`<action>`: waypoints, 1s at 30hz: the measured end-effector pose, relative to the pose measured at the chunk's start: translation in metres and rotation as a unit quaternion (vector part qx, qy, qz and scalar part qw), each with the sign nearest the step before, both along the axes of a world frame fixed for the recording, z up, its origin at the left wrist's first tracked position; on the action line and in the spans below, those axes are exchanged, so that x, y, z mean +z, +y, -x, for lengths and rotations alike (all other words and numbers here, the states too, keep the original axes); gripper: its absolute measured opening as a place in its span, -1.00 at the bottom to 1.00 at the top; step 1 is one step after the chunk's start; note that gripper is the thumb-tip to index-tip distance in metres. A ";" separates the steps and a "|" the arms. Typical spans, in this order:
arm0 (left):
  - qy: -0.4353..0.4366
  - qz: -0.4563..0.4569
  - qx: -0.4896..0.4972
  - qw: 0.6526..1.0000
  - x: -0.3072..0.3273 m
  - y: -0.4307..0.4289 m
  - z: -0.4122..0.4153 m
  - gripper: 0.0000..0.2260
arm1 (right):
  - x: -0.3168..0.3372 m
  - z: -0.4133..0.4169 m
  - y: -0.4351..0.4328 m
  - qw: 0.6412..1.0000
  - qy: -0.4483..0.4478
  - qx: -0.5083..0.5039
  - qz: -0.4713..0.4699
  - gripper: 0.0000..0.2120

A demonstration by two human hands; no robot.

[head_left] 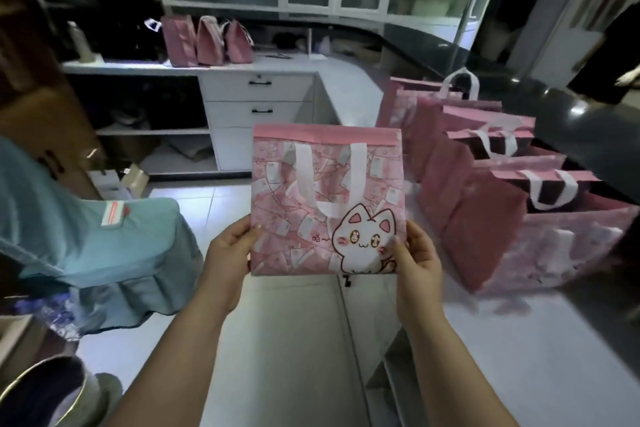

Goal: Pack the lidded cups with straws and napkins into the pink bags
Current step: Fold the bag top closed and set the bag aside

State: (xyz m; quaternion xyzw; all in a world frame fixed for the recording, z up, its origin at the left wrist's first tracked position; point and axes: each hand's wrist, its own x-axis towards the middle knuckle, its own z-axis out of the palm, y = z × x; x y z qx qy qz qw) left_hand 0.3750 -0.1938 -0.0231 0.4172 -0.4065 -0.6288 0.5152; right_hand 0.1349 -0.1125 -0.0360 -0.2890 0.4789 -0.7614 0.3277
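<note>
White floor tiles and a white counter fill the dim room behind the flat pink bag, which I take as my landmark. It is held up at the centre of view, folded flat, with the cat print facing me and the white handles lying down its front. The left hand pinches its lower left edge and the right hand its lower right edge. Both thumbs are on the front and the fingers are out of sight behind it.

Right of the bag stands a row of opened pink bags. Beyond it, on the counter, three more pink bags stand side by side. Left of it sits a chair under a blue cover.

I judge this to be the start of one packing round: a fresh bag is in hand but not yet opened. The next move calls for pulling the mouth apart and standing the bag upright. I see no cups, straws or napkins. Whether the opened bags hold any I cannot tell, because their insides are dark and the nearest one is blurred.
</note>
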 end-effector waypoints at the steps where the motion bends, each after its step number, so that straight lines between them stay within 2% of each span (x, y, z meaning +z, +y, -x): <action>1: 0.001 -0.003 0.012 1.000 0.003 -0.020 -0.012 -0.78 | 0.002 -0.012 -0.025 1.000 -0.002 0.004 0.004 -0.70; 7: -0.007 0.018 0.077 0.997 0.021 -0.133 -0.054 -0.78 | 0.013 -0.069 -0.148 1.000 -0.001 0.019 0.018 -0.70; 12: -0.008 0.014 0.089 0.996 0.030 -0.221 -0.049 -0.79 | 0.032 -0.068 -0.232 1.000 0.008 0.007 0.007 -0.72; 16: 0.017 0.003 0.097 0.995 0.038 -0.294 -0.027 -0.79 | 0.049 -0.051 -0.301 1.000 0.024 -0.007 0.018 -0.72; 24: 0.068 0.003 0.078 0.995 0.054 -0.452 0.047 -0.87 | 0.063 0.023 -0.453 0.999 -0.005 -0.010 0.044 -0.78; 30: 0.056 0.030 0.066 0.996 0.087 -0.582 0.102 -0.86 | 0.082 0.084 -0.590 0.998 -0.001 0.000 0.055 -0.82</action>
